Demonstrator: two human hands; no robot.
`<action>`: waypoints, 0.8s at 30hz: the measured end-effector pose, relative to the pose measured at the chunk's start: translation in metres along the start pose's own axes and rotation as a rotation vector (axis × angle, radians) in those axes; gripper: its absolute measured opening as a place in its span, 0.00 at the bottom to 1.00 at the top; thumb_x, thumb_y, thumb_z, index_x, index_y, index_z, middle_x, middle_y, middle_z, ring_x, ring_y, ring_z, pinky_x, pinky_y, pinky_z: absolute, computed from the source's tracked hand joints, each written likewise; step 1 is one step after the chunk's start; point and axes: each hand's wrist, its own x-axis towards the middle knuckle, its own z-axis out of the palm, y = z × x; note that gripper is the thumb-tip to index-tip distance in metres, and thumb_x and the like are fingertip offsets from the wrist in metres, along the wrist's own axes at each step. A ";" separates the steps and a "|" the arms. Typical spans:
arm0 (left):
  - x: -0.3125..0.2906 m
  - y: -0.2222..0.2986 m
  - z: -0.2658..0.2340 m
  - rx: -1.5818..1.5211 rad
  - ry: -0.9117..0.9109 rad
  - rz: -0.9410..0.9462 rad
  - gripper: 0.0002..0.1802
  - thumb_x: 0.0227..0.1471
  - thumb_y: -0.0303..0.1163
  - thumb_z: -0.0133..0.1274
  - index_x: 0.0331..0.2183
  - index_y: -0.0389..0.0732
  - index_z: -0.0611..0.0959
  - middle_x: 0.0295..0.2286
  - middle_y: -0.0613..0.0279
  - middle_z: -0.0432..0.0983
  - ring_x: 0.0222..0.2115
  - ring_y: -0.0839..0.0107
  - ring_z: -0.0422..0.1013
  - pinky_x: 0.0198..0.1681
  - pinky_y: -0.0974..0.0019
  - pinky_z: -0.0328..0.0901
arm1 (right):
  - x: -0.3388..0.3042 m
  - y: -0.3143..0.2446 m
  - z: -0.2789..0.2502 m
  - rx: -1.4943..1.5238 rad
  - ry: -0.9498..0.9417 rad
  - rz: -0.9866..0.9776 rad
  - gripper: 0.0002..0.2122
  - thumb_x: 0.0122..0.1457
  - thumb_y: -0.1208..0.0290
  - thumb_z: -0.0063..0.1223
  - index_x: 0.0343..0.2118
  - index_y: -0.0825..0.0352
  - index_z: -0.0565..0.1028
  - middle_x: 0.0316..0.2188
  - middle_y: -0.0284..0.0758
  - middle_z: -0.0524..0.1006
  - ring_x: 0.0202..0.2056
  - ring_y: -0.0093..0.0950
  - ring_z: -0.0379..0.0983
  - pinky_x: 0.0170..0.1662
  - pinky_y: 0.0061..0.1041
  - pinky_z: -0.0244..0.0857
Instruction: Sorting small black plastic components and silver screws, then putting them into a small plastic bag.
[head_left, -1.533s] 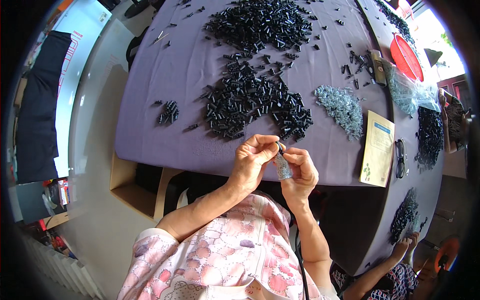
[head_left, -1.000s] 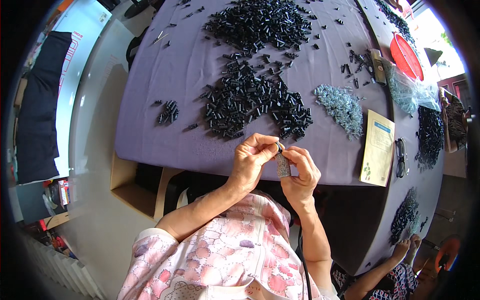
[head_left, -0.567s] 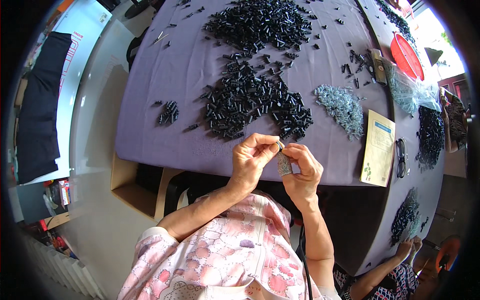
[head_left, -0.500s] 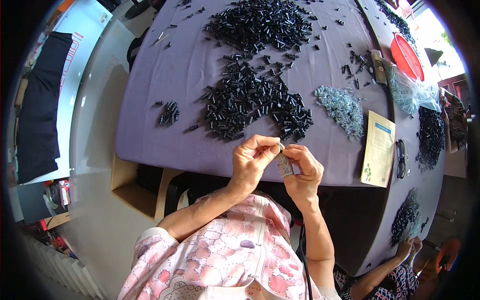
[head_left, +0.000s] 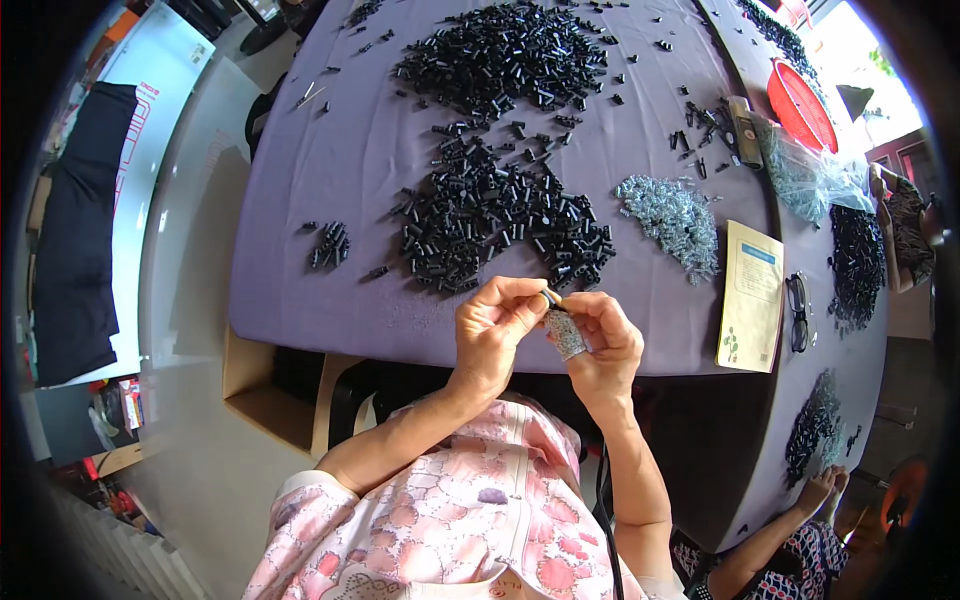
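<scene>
My left hand point(head_left: 488, 335) and my right hand point(head_left: 607, 345) meet above the table's near edge, fingertips pinched together around a small black cylindrical piece point(head_left: 552, 299). Most of that piece is hidden by the fingers. A speckled grey sleeve point(head_left: 566, 336) wraps a digit of my right hand. Just beyond my hands lies a heap of short black cylinders point(head_left: 480, 215). To its right is a pile of small clear, bluish pieces point(head_left: 670, 220). A small cluster of black cylinders point(head_left: 330, 245) sits off to the left.
A larger black heap point(head_left: 505, 55) covers the far part of the purple cloth point(head_left: 300, 180). On the right lie a yellowish booklet point(head_left: 750, 295), eyeglasses point(head_left: 798, 312), a red basket point(head_left: 802, 105) and a plastic bag point(head_left: 815, 180). Other people's hands point(head_left: 825, 485) work along the right side.
My hands stay together at the same spot, with the fingers shifted slightly around the black piece. The whole view has moved a little, so the table's things appear slightly further left.
</scene>
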 end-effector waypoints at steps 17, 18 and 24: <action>-0.002 -0.005 -0.004 0.100 -0.028 0.007 0.06 0.51 0.22 0.54 0.34 0.36 0.78 0.30 0.62 0.78 0.29 0.81 0.71 0.36 0.77 0.67 | 0.002 -0.004 -0.009 -0.342 -0.049 -0.247 0.12 0.40 0.89 0.54 0.31 0.72 0.72 0.29 0.39 0.74 0.28 0.29 0.75 0.32 0.22 0.69; -0.003 -0.004 -0.003 0.104 -0.038 0.018 0.06 0.51 0.22 0.54 0.34 0.36 0.78 0.30 0.63 0.78 0.29 0.81 0.71 0.36 0.78 0.67 | 0.002 -0.004 -0.010 -0.312 -0.065 -0.206 0.12 0.40 0.89 0.54 0.30 0.72 0.72 0.29 0.38 0.75 0.28 0.28 0.75 0.32 0.21 0.69; -0.002 -0.002 0.001 0.191 -0.074 0.101 0.06 0.50 0.20 0.54 0.34 0.36 0.79 0.30 0.63 0.78 0.29 0.81 0.71 0.37 0.78 0.67 | -0.003 0.006 -0.009 0.026 -0.047 0.028 0.11 0.42 0.90 0.53 0.30 0.73 0.73 0.30 0.37 0.75 0.30 0.23 0.74 0.35 0.19 0.70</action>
